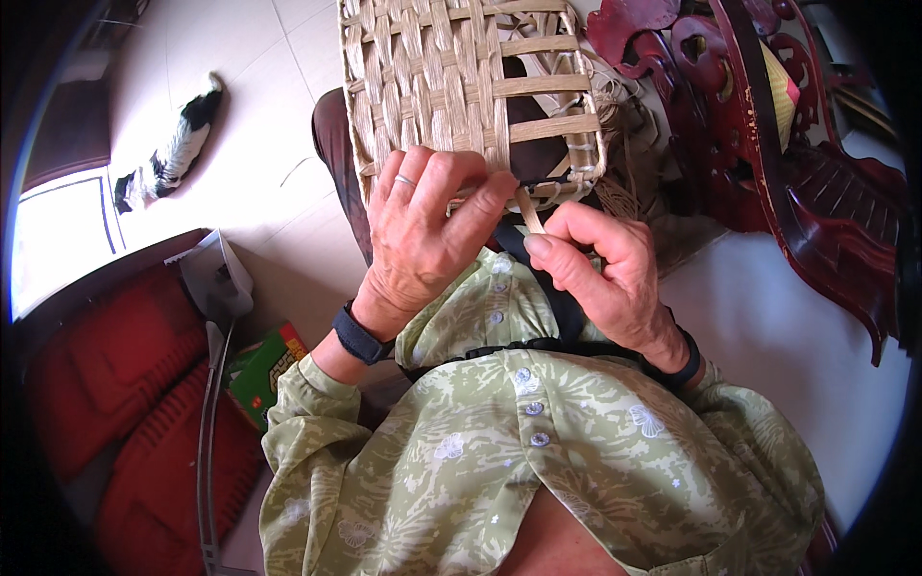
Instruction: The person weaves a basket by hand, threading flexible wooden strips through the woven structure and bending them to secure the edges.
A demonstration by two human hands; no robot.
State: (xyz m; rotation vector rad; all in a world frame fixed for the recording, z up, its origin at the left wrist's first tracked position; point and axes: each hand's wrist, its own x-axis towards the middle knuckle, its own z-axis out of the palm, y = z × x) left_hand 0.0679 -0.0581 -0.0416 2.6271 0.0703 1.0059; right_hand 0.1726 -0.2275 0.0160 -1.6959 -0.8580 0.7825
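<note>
A partly woven basket (pixel 423 72) of flat, pale fibre strips lies across my lap. Its left portion is closely woven; toward the right, crosswise strips span a gap. My left hand (pixel 427 216), with a ring on one finger, is closed over the basket's near edge, its thumb and forefinger pinched beside a loose strip (pixel 527 209). The strip's lower end is pinched between the thumb and forefinger of my right hand (pixel 610 274), just right of the left. What lies under the left fingers is hidden.
Loose cords and fibres (pixel 624 144) hang beyond the basket's right side. Carved dark-red wooden furniture (pixel 759 144) stands at the right. A black-and-white cat (pixel 178 149) lies on the tiled floor at far left. Nearer are a red ridged object (pixel 125 365), a long-handled dustpan (pixel 223 278) and a green box (pixel 259 374).
</note>
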